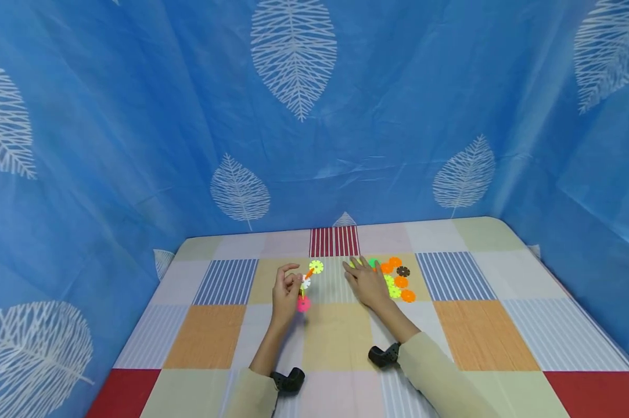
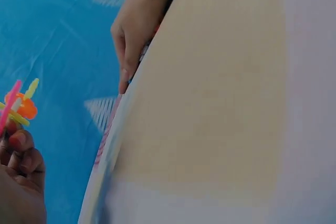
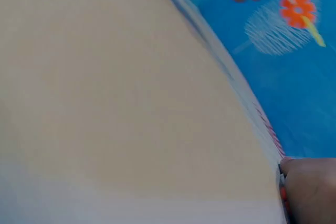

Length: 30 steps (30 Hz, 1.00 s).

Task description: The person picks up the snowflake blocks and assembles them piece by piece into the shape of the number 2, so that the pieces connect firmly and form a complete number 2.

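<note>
My left hand (image 1: 285, 293) is raised and grips a small build of linked notched flower discs. In it I see a pink disc (image 1: 299, 305), a white disc (image 1: 307, 284), an orange disc (image 1: 309, 273) and a yellow-green disc (image 1: 316, 263). The left wrist view shows the build (image 2: 28, 109) above my pinching fingers. To the right, my right hand (image 1: 370, 285) reaches down with spread fingers among loose discs. Its fingertips touch the table beside a mostly covered yellow-green disc (image 1: 353, 263). Whatever lies under that palm is hidden.
Right of my right hand lie loose discs: several orange discs (image 1: 401, 282), a green disc (image 1: 373, 263), a dark brown disc (image 1: 403, 271) and yellow-green discs (image 1: 395, 292). A patchwork cloth (image 1: 340, 337) covers the table. Blue leaf-patterned curtains (image 1: 377, 116) enclose its far side and both ends.
</note>
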Each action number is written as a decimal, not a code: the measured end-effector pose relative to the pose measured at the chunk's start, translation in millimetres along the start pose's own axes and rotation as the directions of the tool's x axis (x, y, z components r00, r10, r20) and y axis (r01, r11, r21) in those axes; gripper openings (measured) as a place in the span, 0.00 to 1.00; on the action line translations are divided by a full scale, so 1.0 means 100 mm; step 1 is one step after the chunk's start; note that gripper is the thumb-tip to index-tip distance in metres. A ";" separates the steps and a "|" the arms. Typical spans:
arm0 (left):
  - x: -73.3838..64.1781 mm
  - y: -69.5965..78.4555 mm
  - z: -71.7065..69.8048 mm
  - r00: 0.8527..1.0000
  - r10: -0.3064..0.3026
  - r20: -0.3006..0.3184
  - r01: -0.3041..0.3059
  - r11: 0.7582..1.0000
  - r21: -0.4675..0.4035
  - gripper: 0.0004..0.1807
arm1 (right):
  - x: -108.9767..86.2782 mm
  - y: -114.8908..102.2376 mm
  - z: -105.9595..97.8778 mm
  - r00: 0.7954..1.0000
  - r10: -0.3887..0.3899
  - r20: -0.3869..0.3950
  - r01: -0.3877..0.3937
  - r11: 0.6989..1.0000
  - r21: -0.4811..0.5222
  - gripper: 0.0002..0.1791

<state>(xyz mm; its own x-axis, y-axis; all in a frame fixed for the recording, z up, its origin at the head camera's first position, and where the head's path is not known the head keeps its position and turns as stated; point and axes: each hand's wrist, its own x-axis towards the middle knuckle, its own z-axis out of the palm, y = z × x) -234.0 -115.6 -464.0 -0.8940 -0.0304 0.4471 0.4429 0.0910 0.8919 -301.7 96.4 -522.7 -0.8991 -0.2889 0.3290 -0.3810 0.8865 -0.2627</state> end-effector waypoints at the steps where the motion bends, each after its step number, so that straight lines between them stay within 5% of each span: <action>1: -0.01 0.00 0.04 1.000 -0.007 0.016 0.007 1.000 -0.004 0.13 | -0.04 0.07 -0.03 1.000 0.007 -0.015 -0.007 1.000 0.013 0.20; 11: -0.06 -0.04 0.41 0.982 0.010 0.189 -0.002 0.999 -0.039 0.13 | -0.28 0.45 -0.20 0.988 0.093 -0.119 -0.050 0.945 0.324 0.22; 17: -0.09 -0.07 0.47 0.980 0.005 0.198 0.005 0.999 -0.050 0.13 | -0.30 0.47 -0.19 0.964 0.095 -0.248 -0.005 0.941 0.339 0.18; 20: -0.11 -0.07 0.50 0.980 -0.002 0.200 0.013 0.999 -0.053 0.13 | -0.33 0.45 -0.21 0.942 0.112 -0.316 0.038 0.901 0.432 0.13; 22: -0.14 -0.06 0.51 0.978 -0.004 0.210 0.016 0.999 -0.052 0.13 | -0.38 0.42 -0.22 0.938 0.142 -0.315 0.070 0.815 0.575 0.11; 27: -0.18 -0.07 0.54 0.976 -0.016 0.218 0.030 0.998 -0.060 0.13 | -0.51 0.27 -0.28 0.953 0.218 -0.211 0.107 0.408 0.907 0.10; 29: -0.18 -0.07 0.55 0.977 -0.019 0.213 0.034 0.997 -0.068 0.12 | -0.54 0.22 -0.31 0.959 0.203 -0.199 0.124 0.328 0.936 0.12; 30: -0.18 -0.08 0.55 0.977 -0.020 0.211 0.036 0.997 -0.073 0.12 | -0.55 0.20 -0.32 0.961 0.190 -0.200 0.132 0.321 0.938 0.12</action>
<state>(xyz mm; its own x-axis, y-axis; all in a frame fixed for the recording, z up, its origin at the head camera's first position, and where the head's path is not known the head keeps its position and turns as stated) -225.3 -60.8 -482.8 -0.8970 0.1784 0.4045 0.4138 0.0171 0.9102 -252.6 141.7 -516.7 -0.8933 -0.0365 0.4480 -0.4433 -0.0928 -0.8916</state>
